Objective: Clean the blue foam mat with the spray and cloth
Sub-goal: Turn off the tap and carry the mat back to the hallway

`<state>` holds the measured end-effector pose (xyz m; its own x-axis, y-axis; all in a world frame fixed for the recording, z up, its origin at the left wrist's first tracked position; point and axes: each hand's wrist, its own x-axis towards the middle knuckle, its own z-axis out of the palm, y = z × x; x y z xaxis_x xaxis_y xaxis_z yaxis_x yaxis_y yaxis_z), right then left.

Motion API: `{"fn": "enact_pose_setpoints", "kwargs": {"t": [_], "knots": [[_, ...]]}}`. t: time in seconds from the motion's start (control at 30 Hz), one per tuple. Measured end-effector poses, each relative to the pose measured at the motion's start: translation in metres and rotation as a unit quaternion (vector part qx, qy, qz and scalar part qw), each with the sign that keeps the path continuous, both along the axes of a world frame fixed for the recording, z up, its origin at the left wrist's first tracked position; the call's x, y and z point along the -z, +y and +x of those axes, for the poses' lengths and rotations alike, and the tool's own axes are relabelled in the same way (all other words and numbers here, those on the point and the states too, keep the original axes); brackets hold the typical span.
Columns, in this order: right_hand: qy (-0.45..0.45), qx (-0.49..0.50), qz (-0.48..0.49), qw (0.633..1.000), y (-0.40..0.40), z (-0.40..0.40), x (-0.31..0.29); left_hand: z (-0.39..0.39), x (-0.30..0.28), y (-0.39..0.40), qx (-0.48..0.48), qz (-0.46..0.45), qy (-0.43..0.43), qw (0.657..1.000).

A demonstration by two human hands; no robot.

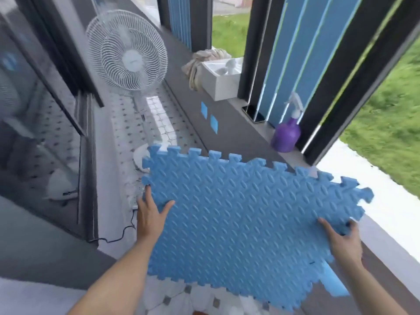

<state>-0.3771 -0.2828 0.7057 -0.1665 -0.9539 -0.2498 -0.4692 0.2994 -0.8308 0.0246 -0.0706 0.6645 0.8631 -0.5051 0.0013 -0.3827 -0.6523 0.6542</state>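
A person's 2 bare hands hold a blue foam mat (245, 214) in the air over a tiled balcony floor (141, 123). At far left are dark glass doors (41, 105). Next to them stands a white pedestal fan (127, 51) with a round wire cage; its base is partly hidden behind the mat's far left corner.

The left hand (151, 214) clamps the mat's left edge, thumb on top. The mat is a flat rectangle with a raised, leaf-like embossed pattern and jigsaw-tooth edges. It looks light and slightly bendy. The right hand (341, 242) clamps the right edge, well apart from the left.

On the ledge (238, 110) beyond sit a bundled beige cloth (200, 60), a white box (222, 80) just beside it, and, further right, a purple spray bottle (286, 135) with a white trigger. Dark and blue vertical slats (302, 53) rise behind, with grass outside.

This looks like the positioning step, before any spraying. The next move likely calls for setting the mat down somewhere stable, then freeing 1 hand to reach the bottle.
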Motion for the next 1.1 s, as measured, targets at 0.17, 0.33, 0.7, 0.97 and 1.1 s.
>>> {"fn": "enact_pose_setpoints", "kwargs": {"t": [0.17, 0.33, 0.7, 0.97, 1.1], "knots": [[0.067, -0.082, 0.026, 0.994, -0.033, 0.093, 0.052, 0.039, 0.065, 0.035, -0.091, 0.022, 0.042, 0.995], [0.116, -0.182, 0.041, 0.976, -0.083, 0.175, 0.185, 0.054, 0.201, 0.053, -0.198, 0.057, 0.075, 0.976], [0.137, -0.313, 0.069, 0.937, -0.152, 0.271, 0.528, 0.081, 0.488, 0.023, -0.281, 0.123, 0.096, 0.947], [0.085, -0.291, 0.076, 0.950, -0.185, 0.296, 0.665, 0.125, 0.622, 0.000, -0.229, 0.117, 0.118, 0.959], [0.075, -0.304, 0.092, 0.945, -0.199, 0.306, 0.723, 0.141, 0.662, -0.004, -0.258, 0.121, 0.118, 0.951]]}}
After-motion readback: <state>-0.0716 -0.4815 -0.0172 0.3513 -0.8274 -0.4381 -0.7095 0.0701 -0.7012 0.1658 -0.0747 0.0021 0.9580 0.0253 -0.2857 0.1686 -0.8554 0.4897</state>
